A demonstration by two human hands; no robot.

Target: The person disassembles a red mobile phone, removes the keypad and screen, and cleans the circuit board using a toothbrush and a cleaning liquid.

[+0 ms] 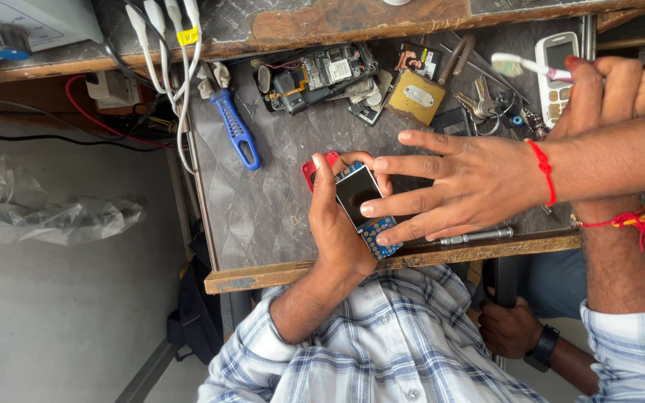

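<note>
Far over at nine o'clock the blue-handled screwdriver (237, 130) lies on the bench (263, 216), out of play. At centre, a co-worker's hand (334, 227) comes up from six o'clock and cradles the small phone (355, 195) just above the bench, dark screen up, blue keypad toward the near edge. It looks like they are steadying it for me. A red cover (310, 169) peeks out at its ten o'clock.

My left hand (472, 183) reaches in from three o'clock, wide open and flat. The fingers are spread, holding nothing, and the tips rest along the phone's right edge as if to pin it.

Up at one o'clock my right hand (610, 86) is closed around a toothbrush (524, 66), parked clear beside the white keypad phone (556, 67), bristles pointing left.
</note>
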